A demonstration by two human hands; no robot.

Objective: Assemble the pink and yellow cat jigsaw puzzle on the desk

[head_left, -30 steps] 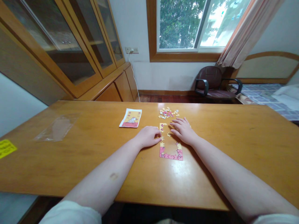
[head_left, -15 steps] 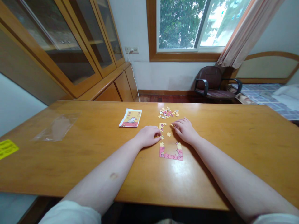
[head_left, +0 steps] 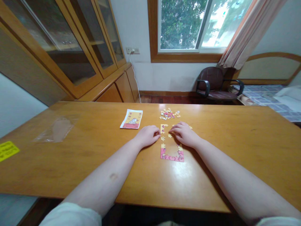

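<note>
My left hand rests on the table with curled fingers, its fingertips just left of a small loose puzzle piece; nothing shows in them. My right hand lies palm down, fingers stretched out and apart. Its fingertips are at the upper edge of a yellow puzzle piece, which lies flat. Between the hands is a partial puzzle border: a yellow upper-left corner section and a pink U-shaped lower section. Another yellow piece peeks out beyond the right hand.
A heap of loose puzzle pieces lies farther back on the wooden table. Left of it is a picture card with a white animal. A clear plastic bag and a yellow label are at the far left.
My right hand has moved left and slightly nearer, from a piece at the top to the loose yellow piece. My left hand has drawn back slightly left from the border pieces.
</note>
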